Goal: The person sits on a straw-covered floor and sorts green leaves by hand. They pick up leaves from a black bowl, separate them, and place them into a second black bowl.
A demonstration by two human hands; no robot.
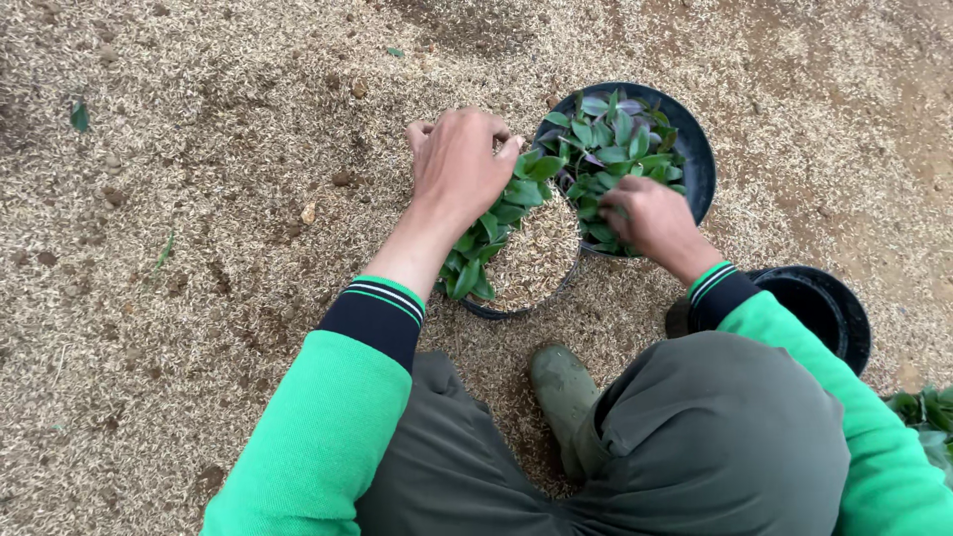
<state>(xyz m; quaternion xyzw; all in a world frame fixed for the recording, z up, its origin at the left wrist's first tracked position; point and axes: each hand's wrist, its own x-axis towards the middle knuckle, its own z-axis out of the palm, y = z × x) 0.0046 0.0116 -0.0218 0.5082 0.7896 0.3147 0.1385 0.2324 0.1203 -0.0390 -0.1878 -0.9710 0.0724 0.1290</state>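
Green cuttings (486,243) stand along the far and left edge of a black pot (526,310) filled with pale husk, right in front of the crouching person. Left hand (459,167) is curled over the tops of those leaves, fingers bent down around them at the pot's far rim; the hand seems closed on the stems, though the fingertips are hidden behind the knuckles. Right hand (650,218) sits just beside it, fingers dipped into a second black pot (695,159) that is packed with loose green and purplish leaves (615,149); whether it pinches a sprig there cannot be told. The two pots touch, the leafy one farther out and to the right. Nearer the person's right knee stands a third, empty black pot (829,308). A green rubber boot (561,382) pokes out between grey trousers. Both sleeves are bright green with dark striped cuffs. Rice husk (199,248) covers the ground all around.
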